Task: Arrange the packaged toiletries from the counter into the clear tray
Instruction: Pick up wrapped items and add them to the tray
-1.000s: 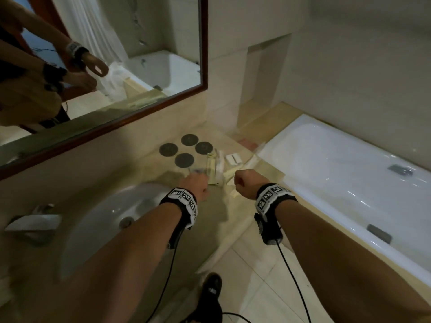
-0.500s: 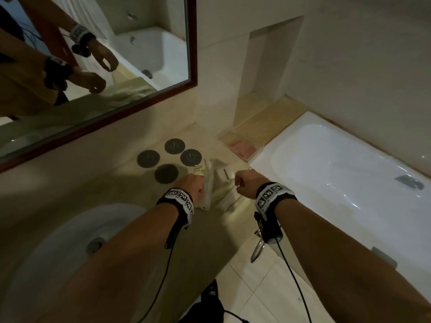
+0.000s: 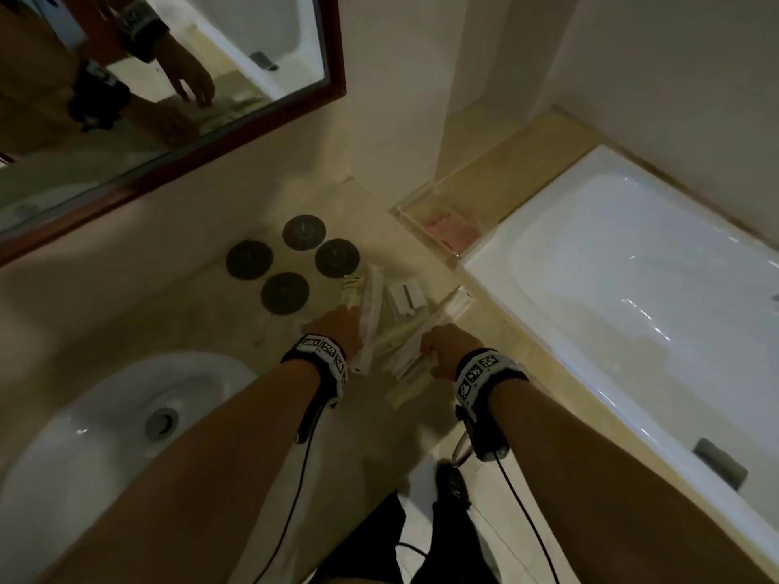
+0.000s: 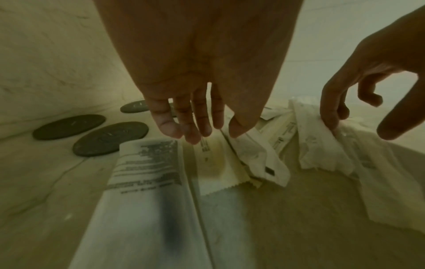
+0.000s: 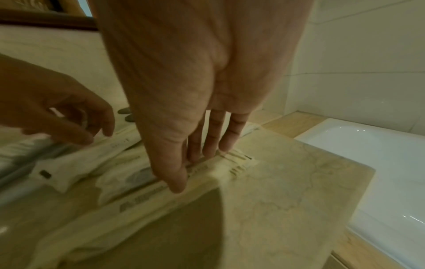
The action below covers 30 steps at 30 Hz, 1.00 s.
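Plastic-wrapped packets (image 3: 404, 335) lie scattered on the counter (image 3: 202, 314) as two hands reach in to gather them.

Left hand (image 4: 195, 102) hangs over a long packet (image 4: 147, 182) with fingers (image 4: 168, 125) straight and loosely spread, tips at its printed end, holding nothing. Right hand (image 5: 190, 127) pinches a flat sachet (image 5: 207, 171) between thumb and fingers at the heap's near edge. Clear tray (image 3: 438, 229) sits well apart, at the counter's far corner beside the tub (image 3: 632, 280), with something pink inside. Risk, judging from here: slick, overlapping wrappers may slide as one is lifted, dragging neighbours off the counter edge; a thin pinch could also slip mid-carry.
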{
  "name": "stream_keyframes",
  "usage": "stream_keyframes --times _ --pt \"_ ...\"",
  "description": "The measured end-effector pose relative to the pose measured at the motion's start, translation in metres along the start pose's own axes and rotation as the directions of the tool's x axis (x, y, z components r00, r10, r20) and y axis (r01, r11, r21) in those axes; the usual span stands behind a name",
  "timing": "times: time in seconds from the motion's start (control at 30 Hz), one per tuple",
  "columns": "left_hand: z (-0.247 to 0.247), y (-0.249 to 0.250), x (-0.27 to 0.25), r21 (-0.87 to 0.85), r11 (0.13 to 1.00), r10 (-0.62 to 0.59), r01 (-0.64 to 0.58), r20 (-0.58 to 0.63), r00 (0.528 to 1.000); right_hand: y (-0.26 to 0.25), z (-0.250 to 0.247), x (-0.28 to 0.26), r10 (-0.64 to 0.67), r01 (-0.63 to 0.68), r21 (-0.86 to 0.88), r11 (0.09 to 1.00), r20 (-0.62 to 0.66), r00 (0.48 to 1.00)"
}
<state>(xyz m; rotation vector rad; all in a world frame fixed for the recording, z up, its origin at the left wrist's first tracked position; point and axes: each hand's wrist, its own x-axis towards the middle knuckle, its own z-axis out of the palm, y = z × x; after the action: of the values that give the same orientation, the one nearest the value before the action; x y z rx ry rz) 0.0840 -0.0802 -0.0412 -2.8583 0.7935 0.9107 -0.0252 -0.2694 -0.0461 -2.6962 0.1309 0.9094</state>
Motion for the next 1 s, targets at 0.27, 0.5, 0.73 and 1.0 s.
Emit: stream_keyframes --times 0.27,0.5,0.73,1.0 --pt "0.016 0.005 0.01 0.074 0.965 -0.256 0.253 0.023 0.967 0.008 0.001 0.004 -0.136 0.13 -0.069 0.989 -0.094 0.986" --pt "0.019 0.011 0.009 -0.019 0.938 -0.345 0.345 0.013 0.939 0.009 -0.003 0.005 -0.19 0.184 -0.119 0.976 -0.042 0.981" --pt "0.016 0.006 0.011 -0.065 0.942 -0.327 0.33 0.053 0.943 0.01 -0.008 0.004 -0.164 0.163 -0.137 0.977 0.006 0.986" --pt "0.003 0.01 0.0 -0.178 0.929 -0.337 0.324 -0.05 0.94 0.015 -0.034 -0.006 -0.085 0.088 0.019 0.996 -0.111 0.99"
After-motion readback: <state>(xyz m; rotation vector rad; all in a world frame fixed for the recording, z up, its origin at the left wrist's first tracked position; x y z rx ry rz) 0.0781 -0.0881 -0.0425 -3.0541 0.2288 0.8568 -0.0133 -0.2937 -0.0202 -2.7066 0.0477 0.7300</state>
